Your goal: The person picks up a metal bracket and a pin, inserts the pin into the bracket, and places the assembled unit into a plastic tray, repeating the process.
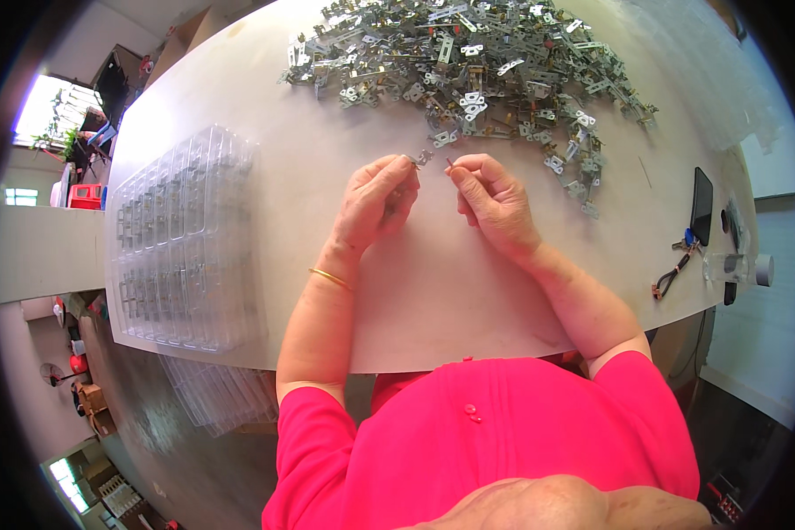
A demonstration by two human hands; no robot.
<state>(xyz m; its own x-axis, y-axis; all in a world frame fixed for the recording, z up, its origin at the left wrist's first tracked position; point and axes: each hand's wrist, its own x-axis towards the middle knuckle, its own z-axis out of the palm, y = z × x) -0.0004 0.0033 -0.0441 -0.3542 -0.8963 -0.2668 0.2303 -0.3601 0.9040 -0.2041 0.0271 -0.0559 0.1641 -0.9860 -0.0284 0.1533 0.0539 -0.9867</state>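
Observation:
My left hand [373,201] is closed in a pinch on a small silvery metal bracket [425,157], which pokes out past the thumb and forefinger. A short gap away, my right hand [501,205] pinches a thin, reddish pin-like piece [450,162]; most of it is hidden by the fingers. Both hands are just above the pale tabletop [433,300], with the two pieces apart. Just beyond them spreads a large heap of small metal brackets [473,106], some with brass-coloured bits.
Clear plastic trays [254,208] with rows of metal parts lie at the left. More empty-looking clear trays [216,389] sit below the table edge. On the right are a thin stick [645,172], a phone [701,205], keys on a strap [671,278] and a clear bottle [724,267].

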